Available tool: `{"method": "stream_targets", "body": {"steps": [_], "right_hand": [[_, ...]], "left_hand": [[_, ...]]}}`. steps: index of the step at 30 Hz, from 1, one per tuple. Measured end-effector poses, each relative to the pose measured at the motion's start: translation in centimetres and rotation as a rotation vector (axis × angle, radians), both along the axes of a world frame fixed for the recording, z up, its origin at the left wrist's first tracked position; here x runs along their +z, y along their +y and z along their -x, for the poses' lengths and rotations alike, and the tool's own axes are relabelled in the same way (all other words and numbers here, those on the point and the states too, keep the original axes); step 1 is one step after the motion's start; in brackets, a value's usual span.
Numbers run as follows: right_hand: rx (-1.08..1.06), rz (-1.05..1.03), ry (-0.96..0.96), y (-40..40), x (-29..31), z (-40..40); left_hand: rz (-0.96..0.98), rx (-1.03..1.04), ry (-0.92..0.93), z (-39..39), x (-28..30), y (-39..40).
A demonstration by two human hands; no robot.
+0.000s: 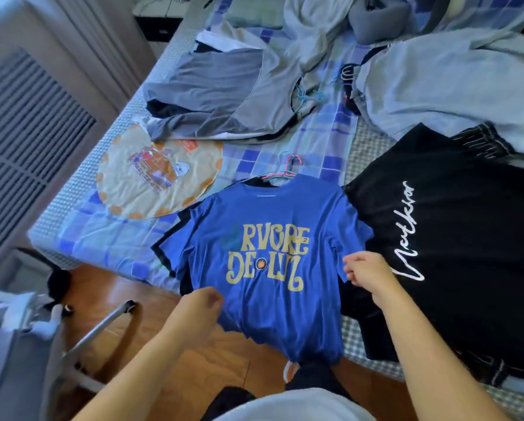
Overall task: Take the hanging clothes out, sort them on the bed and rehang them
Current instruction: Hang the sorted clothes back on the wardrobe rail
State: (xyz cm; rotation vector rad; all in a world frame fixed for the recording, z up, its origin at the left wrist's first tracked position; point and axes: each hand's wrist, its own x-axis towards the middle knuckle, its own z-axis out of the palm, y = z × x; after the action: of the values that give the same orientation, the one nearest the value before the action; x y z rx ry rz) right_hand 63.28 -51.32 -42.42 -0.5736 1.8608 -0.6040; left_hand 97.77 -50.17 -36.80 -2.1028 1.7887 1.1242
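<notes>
- The blue T-shirt (pixel 263 259) lies face up at the bed's (pixel 324 138) near edge, on its hanger (pixel 285 173), atop darker garments, its hem hanging over.
- The left hand (pixel 201 302) grips the lower left side; the right hand (pixel 362 268) pinches the right sleeve hem.
- Judged best: pull both sides outward evenly to flatten creases (mind the hanger stays seated in the collar), keeping it apart from the black shirt (pixel 455 238) alongside.

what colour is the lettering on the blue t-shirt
Yellow-gold, printed across the chest of the blue t-shirt; the head view shows it clearly.
</notes>
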Motion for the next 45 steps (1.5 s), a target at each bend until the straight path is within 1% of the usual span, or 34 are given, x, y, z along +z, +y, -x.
{"method": "stream_targets", "body": {"steps": [3, 5, 6, 7, 8, 10, 12, 15, 17, 19, 20, 22, 25, 28, 30, 32, 34, 36, 38, 40, 41, 42, 43, 44, 45], "right_hand": [[0.154, 0.039, -0.009, -6.3, 1.3, -4.6], [0.233, 0.064, 0.011, -9.5, 2.1, -7.4], [0.254, 0.073, 0.022, -10.9, 2.1, -8.5], [0.264, 0.071, 0.035, -12.1, 1.5, -9.4], [0.269, 0.058, 0.052, -13.0, 0.8, -10.4], [0.271, -0.002, 0.077, -14.9, -2.1, -12.1], [0.234, -0.079, 0.112, -17.1, -6.1, -13.9], [0.205, -0.195, 0.206, -18.7, -13.6, -16.9], [0.301, -0.310, 0.389, -18.4, -18.6, -19.4], [0.343, -0.396, 0.574, -17.9, -22.0, -21.5], [0.339, -0.415, 0.633, -18.0, -22.8, -22.2], [0.309, -0.415, 0.680, -18.3, -23.4, -22.8], [0.262, -0.424, 0.700, -18.5, -24.6, -23.1], [0.250, -0.468, 0.664, -18.7, -24.8, -23.1], [0.244, -0.490, 0.645, -18.9, -24.7, -22.9], [0.241, -0.521, 0.597, -19.2, -24.4, -22.6], [0.236, -0.542, 0.508, -20.0, -24.0, -22.3], [0.197, -0.546, 0.382, -21.2, -21.8, -21.7], [0.032, -0.458, 0.197, -21.4, -17.8, -20.9], [-0.254, -0.218, -0.141, -20.2, -13.3, -21.3], [-0.391, -0.070, -0.331, -19.7, -11.6, -22.0], [-0.485, 0.052, -0.482, -18.9, -10.8, -23.0], [-0.574, 0.131, -0.560, -17.9, -10.8, -24.5], [-0.679, 0.133, -0.531, -16.8, -11.6, -26.3], [-0.811, 0.061, -0.402, -15.9, -12.7, -28.0]], "left_hand": [[0.006, 0.104, 0.013, -3.5, -0.3, -2.3], [-0.050, 0.175, 0.075, -5.7, -1.9, -3.3], [-0.097, 0.221, 0.126, -6.9, -3.3, -4.0], [-0.143, 0.269, 0.177, -9.0, -6.7, -4.4], [-0.175, 0.253, 0.191, -10.8, -9.9, -5.1], [-0.179, 0.166, 0.187, -12.0, -13.0, -8.1], [-0.149, 0.112, 0.172, -11.1, -13.2, -13.7], [-0.021, -0.174, 0.111, -10.2, -17.5, -23.3], [0.108, -0.320, 0.111, -10.0, -21.2, -30.0], [0.254, -0.474, 0.110, -8.6, -24.7, -36.3], [0.299, -0.523, 0.124, -7.8, -26.4, -39.1], [0.323, -0.581, 0.096, -6.0, -28.3, -43.4], [0.332, -0.677, 0.037, -4.4, -31.3, -46.5], [0.376, -0.737, -0.015, -4.1, -32.4, -46.4], [0.342, -0.796, -0.067, -4.1, -32.7, -46.5], [0.302, -0.861, -0.090, -3.5, -31.7, -47.5], [0.233, -0.851, -0.084, -2.8, -29.6, -48.3], [0.152, -0.804, 0.014, -2.7, -27.3, -48.0], [0.100, -0.798, 0.246, -3.7, -25.1, -45.8], [0.050, -0.849, 0.497, -5.6, -23.3, -41.5], [-0.010, -0.916, 0.558, -6.6, -22.6, -38.7], [-0.067, -1.031, 0.548, -7.5, -22.2, -35.6], [-0.099, -1.179, 0.479, -8.0, -22.0, -32.6], [-0.108, -1.312, 0.412, -8.6, -22.3, -29.8], [-0.101, -1.403, 0.389, -9.0, -23.0, -27.6]]}}
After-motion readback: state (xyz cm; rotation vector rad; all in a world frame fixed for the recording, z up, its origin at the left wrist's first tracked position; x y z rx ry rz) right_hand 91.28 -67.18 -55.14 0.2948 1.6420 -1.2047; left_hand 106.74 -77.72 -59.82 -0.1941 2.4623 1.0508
